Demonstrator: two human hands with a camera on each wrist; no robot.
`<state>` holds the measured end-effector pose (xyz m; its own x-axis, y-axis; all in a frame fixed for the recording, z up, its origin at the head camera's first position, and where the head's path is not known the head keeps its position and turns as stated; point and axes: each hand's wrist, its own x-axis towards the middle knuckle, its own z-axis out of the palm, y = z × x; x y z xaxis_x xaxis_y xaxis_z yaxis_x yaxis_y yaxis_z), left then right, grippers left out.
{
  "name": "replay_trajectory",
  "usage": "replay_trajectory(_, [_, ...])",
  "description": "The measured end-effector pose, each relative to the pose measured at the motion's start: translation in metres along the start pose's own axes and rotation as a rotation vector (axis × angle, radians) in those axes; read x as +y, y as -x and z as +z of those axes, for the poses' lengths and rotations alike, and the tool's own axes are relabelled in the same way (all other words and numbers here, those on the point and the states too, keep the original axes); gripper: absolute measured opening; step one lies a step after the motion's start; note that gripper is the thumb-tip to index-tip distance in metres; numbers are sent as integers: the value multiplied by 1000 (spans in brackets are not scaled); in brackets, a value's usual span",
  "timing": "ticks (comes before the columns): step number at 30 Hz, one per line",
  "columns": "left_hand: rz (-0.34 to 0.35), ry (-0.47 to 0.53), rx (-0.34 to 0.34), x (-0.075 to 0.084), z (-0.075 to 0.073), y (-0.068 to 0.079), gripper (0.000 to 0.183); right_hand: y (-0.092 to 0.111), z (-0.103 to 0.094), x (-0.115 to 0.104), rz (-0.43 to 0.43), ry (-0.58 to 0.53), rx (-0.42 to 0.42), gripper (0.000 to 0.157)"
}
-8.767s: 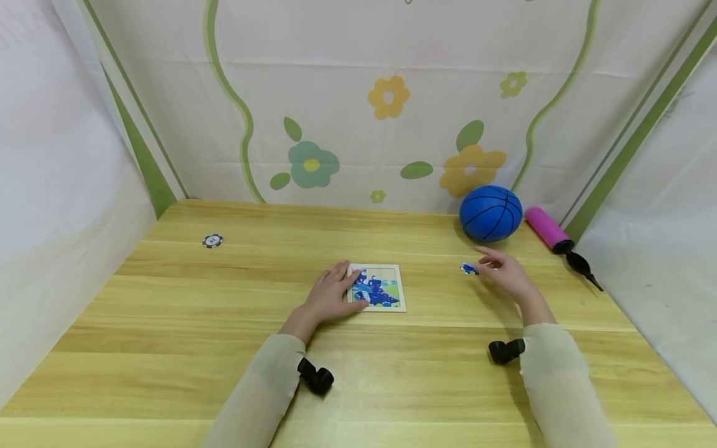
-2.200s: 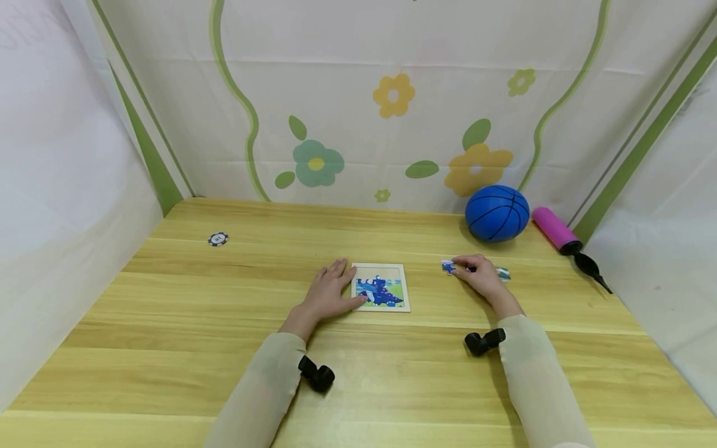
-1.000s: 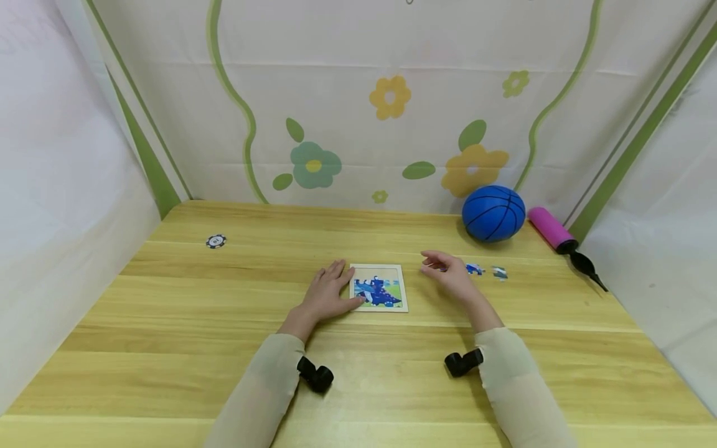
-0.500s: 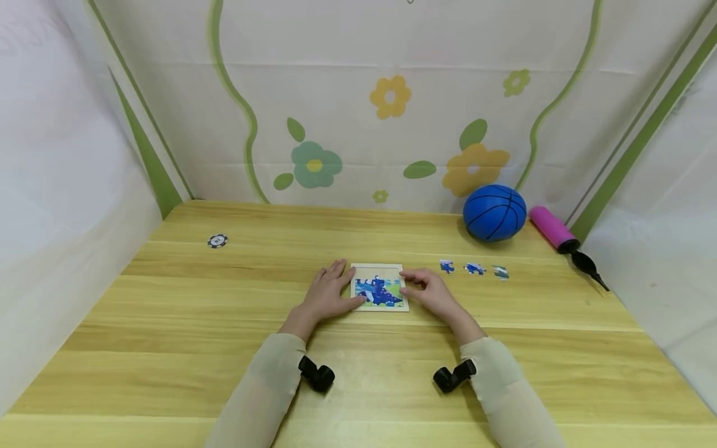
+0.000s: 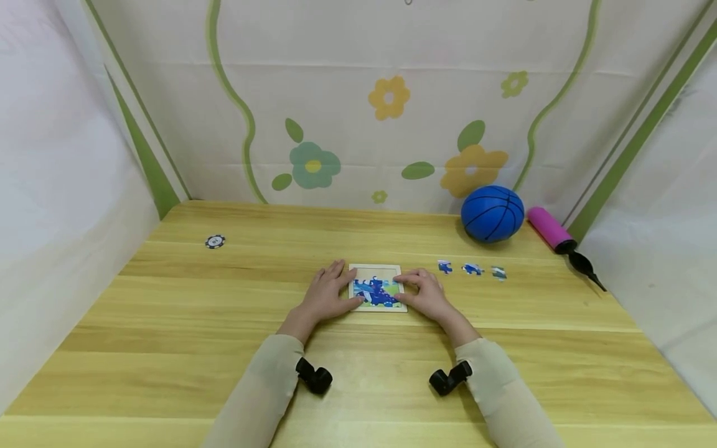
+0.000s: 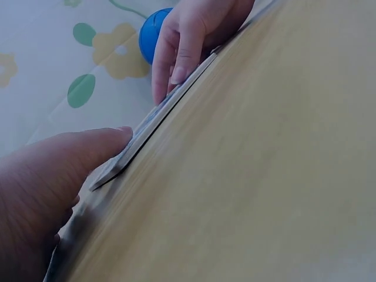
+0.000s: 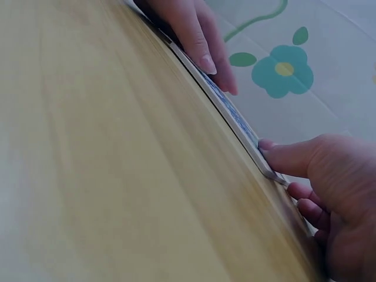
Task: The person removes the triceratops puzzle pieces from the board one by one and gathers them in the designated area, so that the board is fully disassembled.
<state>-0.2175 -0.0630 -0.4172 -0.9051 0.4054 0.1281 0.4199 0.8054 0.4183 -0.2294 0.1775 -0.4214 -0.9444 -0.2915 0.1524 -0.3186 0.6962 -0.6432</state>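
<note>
Hold the puzzle [image 5: 378, 292] still, mid-frame.
Using left hand [image 5: 327, 298] and right hand [image 5: 429, 298], with loose, unclenched fingers touching its left and right edges, press softly, flat on the bench [image 5: 375, 379].

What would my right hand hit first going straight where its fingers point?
Your right hand is at the puzzle; straight across, it would probably meet your left hand first, though height is unclear.
</note>
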Motion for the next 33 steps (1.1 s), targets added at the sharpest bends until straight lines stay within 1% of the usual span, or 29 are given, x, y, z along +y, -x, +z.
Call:
replay_trajectory(4, [57,21,11,5,1,3,58,1,0,-2,2,6,-3,34])
replay_trajectory(7, [94,28,-7,8,3,5,53,1,-1,-4,1,12,-9,34])
replay_trajectory(10, [112,31,-20,10,4,6,49,0,-1,-4,2,21,-18,34])
replay_trajectory(17, [126,12,-35,11,5,9,44,1,-1,-8,-8,27,-21,34])
replay_trajectory(26, [116,0,-47,11,5,8,44,0,1,-9,3,49,-17,32])
replay_trajectory(30, [114,1,-52,13,5,8,44,0,1,-9,0,32,-6,33])
replay_trajectory(33, [112,-3,-55,13,6,7,44,1,1,-9,-10,-13,0,33])
